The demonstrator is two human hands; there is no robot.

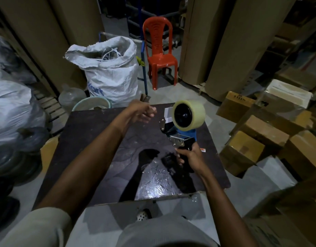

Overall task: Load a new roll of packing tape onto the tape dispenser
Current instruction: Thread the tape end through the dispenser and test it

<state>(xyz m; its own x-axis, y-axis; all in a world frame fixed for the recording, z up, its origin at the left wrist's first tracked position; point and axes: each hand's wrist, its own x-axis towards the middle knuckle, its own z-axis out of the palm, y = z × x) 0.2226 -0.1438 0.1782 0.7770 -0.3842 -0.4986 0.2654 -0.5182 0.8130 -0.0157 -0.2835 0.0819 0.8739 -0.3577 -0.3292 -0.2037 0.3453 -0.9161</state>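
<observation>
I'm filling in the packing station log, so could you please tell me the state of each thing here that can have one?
Tape roll: seated on the dispenser's hub, off the table.
Tape dispenser: held up by its handle, roll end away from the person.
Right hand: closed on the dispenser handle.
Left hand: open, empty, beside the roll without touching it.
White sack: upright, mouth open.
Red chair: upright, unoccupied.

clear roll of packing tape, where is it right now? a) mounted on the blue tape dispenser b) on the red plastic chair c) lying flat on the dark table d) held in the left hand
a: the clear roll of packing tape sits on the hub of the blue tape dispenser, whose handle the right hand grips, while the left hand is open and empty.
</observation>
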